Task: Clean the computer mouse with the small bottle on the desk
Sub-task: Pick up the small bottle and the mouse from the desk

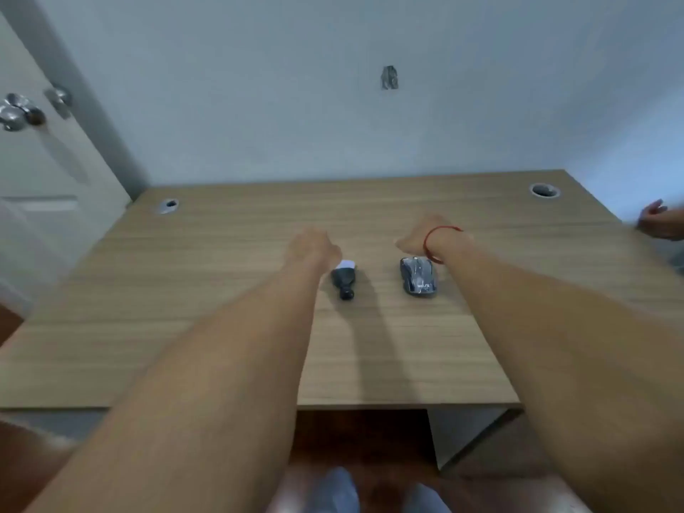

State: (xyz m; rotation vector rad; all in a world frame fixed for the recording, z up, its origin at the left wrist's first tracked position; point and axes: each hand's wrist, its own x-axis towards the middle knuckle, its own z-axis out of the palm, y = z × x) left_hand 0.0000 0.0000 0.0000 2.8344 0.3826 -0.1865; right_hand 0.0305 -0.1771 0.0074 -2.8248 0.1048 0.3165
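Both forearms out over the tabletop (222,290)
Left hand (312,246) above bottle (344,277), right hand (425,240) beyond mouse (417,276), mid-tabletop; fingers curled, holding nothing.

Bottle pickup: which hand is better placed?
Left. The left hand is just beyond the bottle, nearly touching its base; the right hand is over by the mouse.

Fingers of left hand (312,246) and right hand (416,240) curled out of view; grip state indeterminate. Far end of small dark bottle with white label (344,277) masked by left hand. Lettering on grey computer mouse (418,276) illegible. Second person's hand (660,222) cut off at right edge. Silver door knob (18,112) blurred.
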